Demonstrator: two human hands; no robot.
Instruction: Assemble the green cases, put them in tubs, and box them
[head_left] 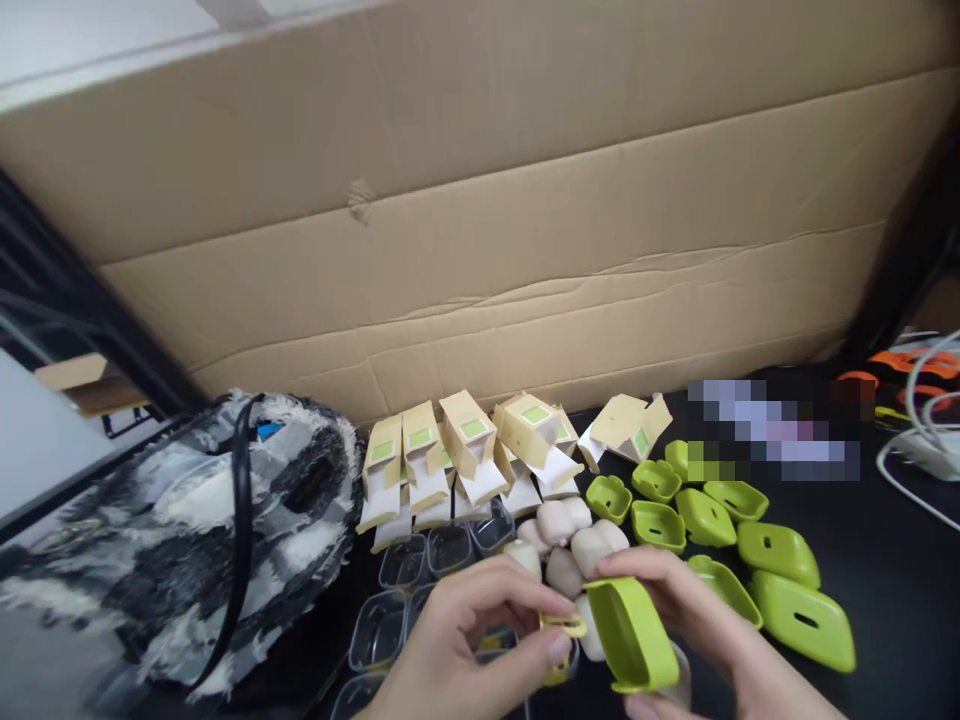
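My right hand (pixel 712 640) grips a lime-green silicone case (pixel 634 635) at the bottom centre, holding it on edge. My left hand (pixel 465 650) pinches a small yellow-green piece (pixel 564 626) right next to that case. Behind the hands lie a few pale pink rounded cases (pixel 574 535). Several more green silicone cases (pixel 720 530) are spread to the right on the black table (pixel 885 560).
A row of small kraft paper boxes (pixel 480 450) with green labels leans against a big cardboard box (pixel 480 230) at the back. Several clear plastic trays (pixel 420 590) lie in front of them. A furry black-and-white bag (pixel 187 540) fills the left. White cables (pixel 919 440) lie far right.
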